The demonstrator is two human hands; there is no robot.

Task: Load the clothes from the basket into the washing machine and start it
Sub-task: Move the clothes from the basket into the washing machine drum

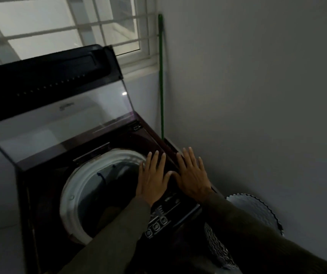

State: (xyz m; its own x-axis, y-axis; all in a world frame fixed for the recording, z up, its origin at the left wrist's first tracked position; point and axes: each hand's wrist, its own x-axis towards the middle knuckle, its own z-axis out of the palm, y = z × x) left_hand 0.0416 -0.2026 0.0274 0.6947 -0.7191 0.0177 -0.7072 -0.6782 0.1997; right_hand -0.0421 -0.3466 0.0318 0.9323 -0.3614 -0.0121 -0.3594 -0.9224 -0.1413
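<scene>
Head view, dim light. Top-loading washing machine, dark maroon body, sits in a corner below a barred window. Its lid is up: glass panel w/ a black upper frame, leaning back toward the window.

Drum is open to view, w/ a white ring round the mouth. Inside it's dark. There are some dark shapes in there (could be clothes, but too murky to tell).

L hand lies flat, palm down, fingers straight and slightly spread. It's over the right side of the drum ring and the deck beside it, gripping nothing.

R hand is the same: flat, palm down, fingers fanned, on the machine's right edge near the wall, holding nothing. The hands are side by side, thumbs nearly meeting. Can't tell if the thumbs touch. Both arms are in olive sleeves.

Control panel runs along the near-right edge of the machine, just behind the wrists. A row of round buttons is at its near end, w/ no finger on them.

Basket is pale, w/ a scalloped rim and a wavy pattern on its side. It stands between machine and wall, under the R forearm. The arm hides most of it, so its contents can't be seen.

A green pole leans upright in the corner behind the machine.
</scene>
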